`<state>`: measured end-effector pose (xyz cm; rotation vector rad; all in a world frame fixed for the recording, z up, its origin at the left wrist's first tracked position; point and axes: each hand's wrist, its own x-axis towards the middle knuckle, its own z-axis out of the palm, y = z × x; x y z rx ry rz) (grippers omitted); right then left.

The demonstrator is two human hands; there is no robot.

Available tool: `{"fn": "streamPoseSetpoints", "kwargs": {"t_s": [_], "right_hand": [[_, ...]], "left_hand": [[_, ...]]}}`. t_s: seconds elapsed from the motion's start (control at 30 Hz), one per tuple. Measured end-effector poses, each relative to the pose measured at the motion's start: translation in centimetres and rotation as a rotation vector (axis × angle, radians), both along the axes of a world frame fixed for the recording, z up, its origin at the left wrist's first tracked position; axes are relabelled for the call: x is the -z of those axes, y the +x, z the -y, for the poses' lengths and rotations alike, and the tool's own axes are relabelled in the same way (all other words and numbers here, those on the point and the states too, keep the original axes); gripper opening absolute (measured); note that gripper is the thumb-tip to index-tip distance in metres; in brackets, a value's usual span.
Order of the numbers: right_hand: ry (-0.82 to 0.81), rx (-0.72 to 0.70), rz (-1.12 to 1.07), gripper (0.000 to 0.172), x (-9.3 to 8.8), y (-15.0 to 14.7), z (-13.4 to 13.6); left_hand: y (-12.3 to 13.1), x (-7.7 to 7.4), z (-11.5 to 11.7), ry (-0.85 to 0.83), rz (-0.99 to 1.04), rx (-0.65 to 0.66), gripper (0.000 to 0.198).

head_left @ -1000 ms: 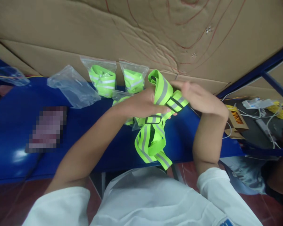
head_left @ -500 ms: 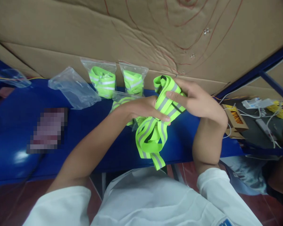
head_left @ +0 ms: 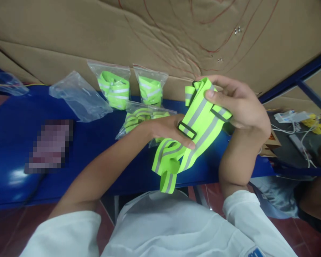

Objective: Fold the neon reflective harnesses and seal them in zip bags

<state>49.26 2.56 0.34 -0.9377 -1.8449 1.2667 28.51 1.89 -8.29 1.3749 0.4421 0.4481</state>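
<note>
Between my two hands, above the table's edge, is a neon yellow-green reflective strap (head_left: 200,123) with grey stripes and black buckles. My right hand (head_left: 239,101) pinches its upper end, thumb on top. My left hand (head_left: 173,130) grips it lower down, thumb across the webbing by a black slider buckle (head_left: 187,130). Loose loops (head_left: 167,162) of the strap hang below my left hand. Beyond that hand lie clear bags with similar straps: an upright bag (head_left: 113,89), another upright bag (head_left: 150,89), and flat bagged straps (head_left: 136,117) partly hidden by my left arm.
An empty clear bag (head_left: 79,94) and a blurred-out flat object (head_left: 50,144) lie on the blue table (head_left: 96,141) to the left. Cardboard (head_left: 82,32) walls the back. At right are a blue metal frame (head_left: 314,94), white cables and an open carton (head_left: 271,142). Another person sits at far right.
My right hand has moved to the right with the strap's upper end. The bundle is now spread flatter, and its black buckles face up. My left hand stays near the same spot.
</note>
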Motion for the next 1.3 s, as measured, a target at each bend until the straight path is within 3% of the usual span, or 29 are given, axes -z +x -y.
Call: {"fn": "streamPoseSetpoints", "kwargs": {"t_s": [0.1, 0.2, 0.3, 0.4, 0.57, 0.83, 0.9, 1.07, 1.13, 1.2, 1.3], "right_hand": [[-0.113, -0.026, -0.108, 0.044, -0.1, 0.4, -0.3], [-0.098, -0.006, -0.120, 0.038, 0.4, 0.5, -0.8], [-0.071, 0.006, -0.062, 0.033, 1.3, 0.4, -1.4], [-0.062, -0.007, -0.031, 0.031, 2.1, 0.0, -2.1], [0.026, 0.019, 0.079, 0.037, 2.4, -0.6, -2.0], [-0.067, -0.043, 0.052, 0.043, 3.3, -3.5, -2.0], [0.036, -0.010, 0.063, 0.039, 3.8, -4.2, -2.5], [0.335, 0.233, 0.077, 0.037, 3.9, -4.4, -2.6], [0.343, 0.148, 0.114, 0.043, 3.4, -3.9, -2.2], [0.350, -0.030, 0.129, 0.049, 2.8, -3.5, -1.7], [0.438, -0.129, 0.184, 0.037, 2.2, -3.3, -1.1]], "left_hand": [[-0.1, -0.7, 0.5, 0.218, -0.075, -0.140, 0.035], [-0.9, -2.3, 0.8, 0.396, -0.090, -0.194, 0.028], [-1.6, -3.4, 0.9, 0.473, -0.083, -0.241, 0.024], [-1.7, -3.3, 0.5, 0.524, -0.092, -0.242, 0.027], [-1.9, -2.2, -0.6, 0.513, -0.158, -0.285, 0.032], [-2.7, -3.0, -0.3, 0.443, -0.170, -0.383, 0.032], [-2.7, -2.9, -0.5, 0.435, -0.153, -0.433, 0.032], [-2.4, -2.4, -0.9, 0.438, -0.060, -0.533, 0.035], [-2.4, -2.5, -0.9, 0.447, -0.036, -0.547, 0.032], [-2.5, -2.7, -0.9, 0.460, -0.031, -0.574, 0.032], [-2.6, -2.8, -0.8, 0.454, -0.037, -0.586, 0.034]]}}
